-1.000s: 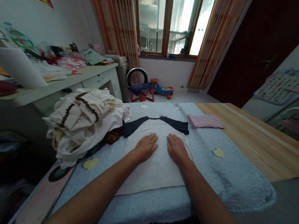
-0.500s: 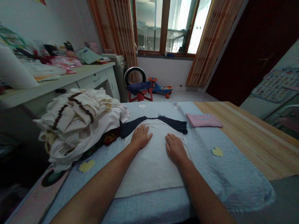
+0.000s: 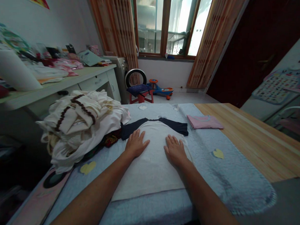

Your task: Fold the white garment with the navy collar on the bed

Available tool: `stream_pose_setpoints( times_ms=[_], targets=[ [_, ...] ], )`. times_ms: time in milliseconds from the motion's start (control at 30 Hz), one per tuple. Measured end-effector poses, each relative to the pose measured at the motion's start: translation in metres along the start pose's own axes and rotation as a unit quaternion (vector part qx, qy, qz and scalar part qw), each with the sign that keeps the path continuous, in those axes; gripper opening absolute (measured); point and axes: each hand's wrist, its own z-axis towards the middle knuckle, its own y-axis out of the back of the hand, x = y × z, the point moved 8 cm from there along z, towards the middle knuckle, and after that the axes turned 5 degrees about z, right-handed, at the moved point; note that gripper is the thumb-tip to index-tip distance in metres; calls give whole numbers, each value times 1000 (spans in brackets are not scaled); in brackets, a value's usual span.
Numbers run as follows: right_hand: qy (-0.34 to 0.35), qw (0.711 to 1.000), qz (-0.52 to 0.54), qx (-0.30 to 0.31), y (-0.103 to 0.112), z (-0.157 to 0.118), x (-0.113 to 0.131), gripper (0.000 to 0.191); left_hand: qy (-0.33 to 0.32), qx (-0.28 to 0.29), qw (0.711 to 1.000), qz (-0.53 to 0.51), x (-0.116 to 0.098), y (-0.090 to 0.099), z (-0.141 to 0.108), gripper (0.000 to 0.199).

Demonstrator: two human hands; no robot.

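A white T-shirt (image 3: 152, 165) with dark navy sleeves and neckband lies spread on the light blue blanket (image 3: 231, 185), its collar away from me and its hem toward me. My left hand (image 3: 136, 144) rests flat on the shirt's upper left side, fingers apart, just below the left sleeve. On the upper right side my right hand (image 3: 175, 150) lies palm down with fingers stretched out. Neither hand grips the cloth. The shirt looks mostly smooth.
A heap of cream and white clothes (image 3: 86, 124) sits at the left. A folded pink garment (image 3: 204, 121) lies on the right, by the wooden tabletop (image 3: 259, 141). Beyond the table stand a red stool (image 3: 141, 97) and a blue ride-on toy (image 3: 161, 89). A cluttered desk (image 3: 94, 80) lines the left wall.
My left hand has slid a little left and toward me across the shirt. My right hand has shifted only slightly, with its fingers spread a bit more.
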Motion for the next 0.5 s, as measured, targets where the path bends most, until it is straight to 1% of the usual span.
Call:
stream_pose_setpoints(
  times_ms=[67, 167, 233, 333, 433, 500],
  targets=[
    [-12, 1000, -2, 25, 0, 1, 2, 59, 16, -11, 1000, -1, 4, 1, 0, 66],
    [-8, 998, -10, 54, 2, 7, 8, 60, 14, -20, 1000, 1, 3, 2, -1, 64],
    [29, 998, -15, 59, 3, 13, 20, 57, 7, -23, 1000, 7, 0, 3, -2, 62],
    [111, 992, 0, 57, 0, 25, 46, 54, 1, -32, 999, 13, -1, 4, -2, 59],
    [132, 989, 18, 58, -8, 41, 62, 54, 1, -38, 999, 12, 0, 3, -1, 60],
    [139, 988, 22, 56, -11, 52, 67, 55, 1, -41, 999, 18, 0, 2, -1, 60]
  ],
)
